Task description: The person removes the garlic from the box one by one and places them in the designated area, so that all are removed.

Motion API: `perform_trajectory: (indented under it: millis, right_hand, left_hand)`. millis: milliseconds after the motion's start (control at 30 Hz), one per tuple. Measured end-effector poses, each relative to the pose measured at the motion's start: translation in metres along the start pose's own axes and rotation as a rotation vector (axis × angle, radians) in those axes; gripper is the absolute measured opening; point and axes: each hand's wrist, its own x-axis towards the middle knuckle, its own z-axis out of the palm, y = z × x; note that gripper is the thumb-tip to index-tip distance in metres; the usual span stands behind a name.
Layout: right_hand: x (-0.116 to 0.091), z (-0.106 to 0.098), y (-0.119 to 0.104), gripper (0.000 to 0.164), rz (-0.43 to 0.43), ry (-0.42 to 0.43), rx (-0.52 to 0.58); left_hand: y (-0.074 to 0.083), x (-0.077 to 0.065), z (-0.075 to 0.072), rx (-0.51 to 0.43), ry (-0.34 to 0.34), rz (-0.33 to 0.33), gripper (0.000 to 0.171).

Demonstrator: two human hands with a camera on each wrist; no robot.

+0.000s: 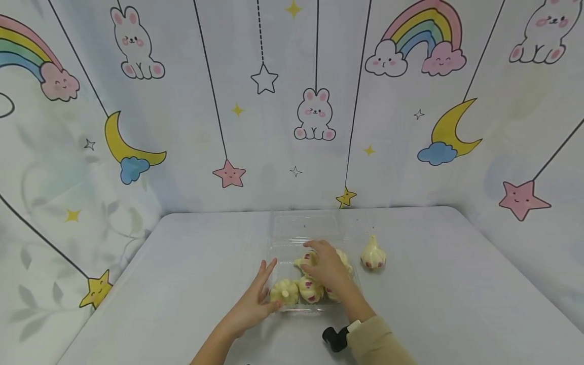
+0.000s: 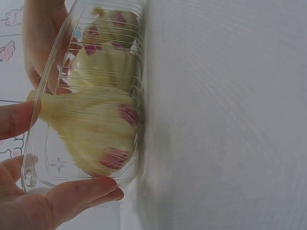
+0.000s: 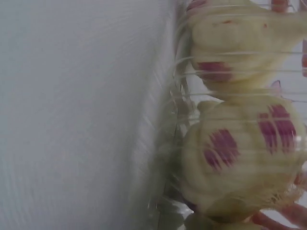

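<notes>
A clear plastic container [image 1: 284, 259] lies with its lid [image 1: 303, 223] folded back, holding several pale garlic bulbs with purple patches. My left hand [image 1: 250, 306] rests against its front left corner, thumb near the rim and fingers fairly straight along the side. Beside that thumb, a garlic bulb [image 2: 91, 132] shows through the ribbed wall in the left wrist view. My right hand [image 1: 329, 266] reaches inside and grips a garlic bulb [image 1: 307, 259] between thumb and fingers, partly covering it. Through the wall in the right wrist view, another garlic bulb [image 3: 242, 153] fills much of the picture.
One loose garlic bulb [image 1: 373, 255] stands on the white table [image 1: 205, 263], right of the container. A black device [image 1: 335, 338] sits at my right wrist by the beige sleeve [image 1: 378, 342]. A patterned cloth backdrop [image 1: 269, 121] hangs behind the table.
</notes>
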Motion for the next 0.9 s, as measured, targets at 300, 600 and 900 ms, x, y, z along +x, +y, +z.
perform_trajectory:
  millis: [300, 600, 900]
  right_hand:
    - [0.001, 0.005, -0.010, 0.047, 0.067, 0.007, -0.077]
    - [0.007, 0.011, -0.014, 0.045, 0.077, -0.027, -0.214]
    - [0.007, 0.015, -0.014, 0.049, 0.061, -0.024, -0.178]
  left_hand:
    - [0.000, 0.000, 0.000, 0.004, 0.003, -0.002, 0.089]
    - [0.000, 0.000, 0.000, -0.005, -0.001, -0.002, 0.089]
    - [0.000, 0.000, 0.000, -0.003, 0.003, 0.002, 0.089]
